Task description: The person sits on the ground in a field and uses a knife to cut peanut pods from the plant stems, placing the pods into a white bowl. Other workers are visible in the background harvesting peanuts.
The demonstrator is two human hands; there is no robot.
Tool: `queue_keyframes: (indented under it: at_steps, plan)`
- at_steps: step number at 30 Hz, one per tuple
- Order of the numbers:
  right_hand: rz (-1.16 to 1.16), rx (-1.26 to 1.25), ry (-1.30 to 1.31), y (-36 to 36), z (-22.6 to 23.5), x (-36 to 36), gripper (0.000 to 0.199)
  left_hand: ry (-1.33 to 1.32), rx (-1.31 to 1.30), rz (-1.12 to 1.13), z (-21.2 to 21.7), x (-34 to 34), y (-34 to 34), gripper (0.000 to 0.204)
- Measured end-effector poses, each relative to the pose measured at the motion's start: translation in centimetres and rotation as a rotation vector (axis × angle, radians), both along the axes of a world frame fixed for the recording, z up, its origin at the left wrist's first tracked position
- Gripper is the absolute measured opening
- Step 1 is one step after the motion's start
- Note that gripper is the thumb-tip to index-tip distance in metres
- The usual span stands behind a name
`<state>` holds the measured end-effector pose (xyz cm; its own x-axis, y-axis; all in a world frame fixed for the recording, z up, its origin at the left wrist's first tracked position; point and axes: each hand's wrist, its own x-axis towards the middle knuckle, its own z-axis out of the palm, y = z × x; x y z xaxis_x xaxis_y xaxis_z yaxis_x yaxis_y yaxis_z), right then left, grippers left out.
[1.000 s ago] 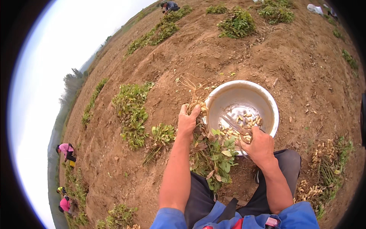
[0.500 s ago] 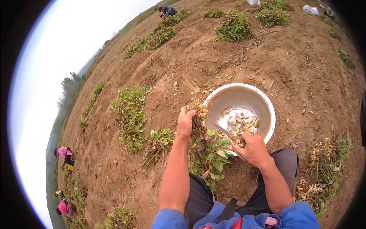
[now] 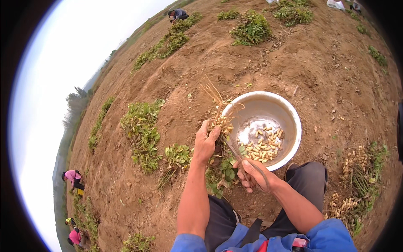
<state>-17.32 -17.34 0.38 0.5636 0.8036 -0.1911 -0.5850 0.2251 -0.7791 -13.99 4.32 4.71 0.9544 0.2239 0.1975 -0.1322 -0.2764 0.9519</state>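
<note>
My left hand (image 3: pixel 205 143) is closed round a peanut plant (image 3: pixel 218 121), just left of the basin. Its thin roots point up and away, pods cluster above my fingers, and its leaves hang down below my grip. My right hand (image 3: pixel 257 175) grips a pair of scissors (image 3: pixel 235 152) with a large looped handle. The blades point up-left and reach the pods beside my left thumb. Whether the blades are closed on a stem I cannot tell. A round, pale metal basin (image 3: pixel 297 136) stands on the soil in front of me, with many loose peanuts (image 3: pixel 264 150) at its near side.
Heaps of leafy plants lie on the brown soil (image 3: pixel 189 96) at left (image 3: pixel 142 132) and farther off (image 3: pixel 252 28). To my right is a pile of peanut plants (image 3: pixel 359 180) with pods showing. Several people bend over at the far left and far back (image 3: pixel 178 15).
My right hand has moved left and down, and the scissors have swung from over the basin to the pods at my left hand. More peanuts now show in the basin.
</note>
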Motion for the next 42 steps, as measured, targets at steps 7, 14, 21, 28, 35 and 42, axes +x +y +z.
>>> queue_keyframes:
  at_steps: [7, 14, 21, 28, 35, 42]
  plan:
    - [-0.018, -0.085, 0.006, 0.5, -0.6, 0.2, 0.059, -0.012, 0.1, -0.058, -0.2, -0.2, -0.3, 0.035]
    - [-0.003, 0.043, 0.212, 0.5, -0.2, -0.2, 0.06, -0.077, 0.246, 0.018, -0.7, 0.0, -0.9, 0.034]
    - [0.042, 0.112, 0.267, 0.1, -0.2, 0.1, 0.062, -0.081, 0.241, 0.004, -0.7, 0.0, 0.1, 0.035]
    - [-0.012, 0.102, 0.24, -0.1, -0.3, 0.7, 0.065, -0.111, 0.63, 0.037, 0.1, -0.7, -2.3, 0.036]
    - [-0.058, 0.045, 0.117, -0.4, -0.5, 1.2, 0.073, -0.084, 0.692, -0.117, 0.5, -2.0, -3.0, 0.037]
    - [-0.064, -0.196, -0.379, -1.0, -0.8, 2.5, 0.072, 0.061, 0.175, -0.311, 0.1, -2.0, -1.2, 0.04]
